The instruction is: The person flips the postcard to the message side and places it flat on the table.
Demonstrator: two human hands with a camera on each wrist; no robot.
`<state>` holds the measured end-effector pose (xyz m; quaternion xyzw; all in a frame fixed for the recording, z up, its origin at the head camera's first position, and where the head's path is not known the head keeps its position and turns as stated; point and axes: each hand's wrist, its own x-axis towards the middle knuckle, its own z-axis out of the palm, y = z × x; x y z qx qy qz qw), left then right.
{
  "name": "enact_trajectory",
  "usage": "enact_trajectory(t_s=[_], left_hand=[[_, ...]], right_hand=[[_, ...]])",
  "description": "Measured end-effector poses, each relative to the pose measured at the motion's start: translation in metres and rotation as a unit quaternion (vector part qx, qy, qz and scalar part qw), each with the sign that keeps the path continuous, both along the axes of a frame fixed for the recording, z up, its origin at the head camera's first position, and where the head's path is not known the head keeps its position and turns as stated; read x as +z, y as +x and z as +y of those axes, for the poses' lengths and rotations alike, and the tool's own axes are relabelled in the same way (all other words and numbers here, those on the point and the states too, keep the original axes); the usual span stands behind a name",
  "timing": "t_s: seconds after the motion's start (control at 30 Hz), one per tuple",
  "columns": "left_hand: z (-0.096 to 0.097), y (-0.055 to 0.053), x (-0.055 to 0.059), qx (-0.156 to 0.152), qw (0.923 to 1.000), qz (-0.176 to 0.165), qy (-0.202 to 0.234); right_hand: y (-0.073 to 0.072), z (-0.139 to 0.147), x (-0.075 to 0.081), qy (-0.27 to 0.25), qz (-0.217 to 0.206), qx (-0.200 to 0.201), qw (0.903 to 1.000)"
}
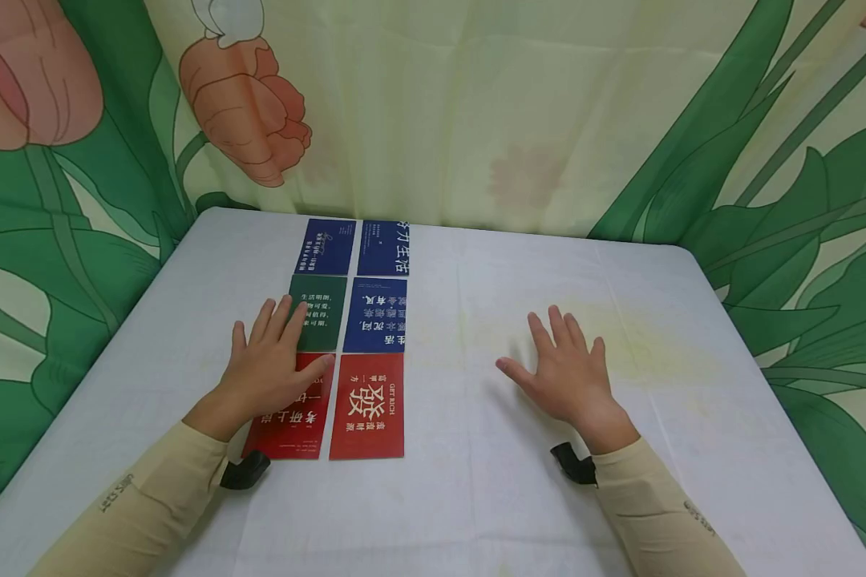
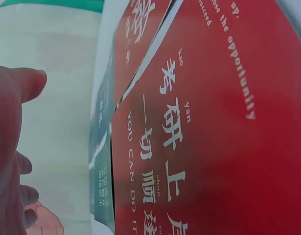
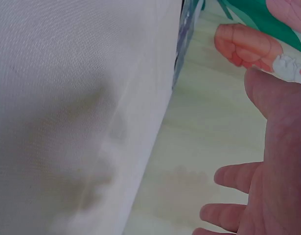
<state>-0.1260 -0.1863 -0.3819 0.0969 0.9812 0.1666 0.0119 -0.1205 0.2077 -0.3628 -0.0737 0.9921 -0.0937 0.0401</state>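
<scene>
My left hand (image 1: 267, 370), fingers spread and palm down, is held over the left red card (image 1: 289, 445) and the edge of the green card (image 1: 335, 320), partly covering both. In the left wrist view, a gap shows between this hand and the red card (image 2: 228, 161) with white lettering. My right hand (image 1: 568, 375) is spread above the white cloth to the right, holding nothing. Beside the left red card lies another red card (image 1: 386, 377). Farther back are three blue cards: one (image 1: 375, 292) next to the green card and two, left (image 1: 335, 232) and right (image 1: 375, 260), in the back row.
The cards lie flat in two columns, with narrow gaps, left of the middle of the white-clothed table (image 1: 462, 481). A curtain (image 1: 433, 104) printed with flowers and leaves hangs behind the table's far edge. Black straps, left (image 1: 245, 471) and right (image 1: 573, 465), sit at the wrists.
</scene>
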Motion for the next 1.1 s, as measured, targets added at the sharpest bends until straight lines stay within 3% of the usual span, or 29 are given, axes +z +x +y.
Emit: enact_trajectory(t_s=[0.17,0.4,0.57,0.77,0.93,1.1], left_hand=[[0.001,0.005,0.000,-0.020,0.9997,0.004,0.011],[0.006,0.025,-0.002,-0.091,0.9951,-0.004,0.038],[0.011,0.037,-0.009,-0.124,0.9912,-0.023,0.040],[0.017,0.045,-0.015,-0.157,0.9866,-0.035,0.024],[0.021,0.046,-0.017,-0.159,0.9851,-0.064,0.013],[0.024,0.045,-0.019,-0.158,0.9849,-0.070,0.001]], right_hand=[[0.002,-0.006,-0.003,-0.020,0.017,0.024,0.9994],[0.008,-0.037,-0.012,-0.065,0.036,0.123,0.9896],[0.009,-0.065,-0.017,-0.082,0.001,0.176,0.9810],[0.013,-0.093,-0.024,-0.083,-0.063,0.225,0.9688],[0.014,-0.110,-0.029,-0.090,-0.101,0.254,0.9577],[0.015,-0.119,-0.029,-0.074,-0.121,0.256,0.9563]])
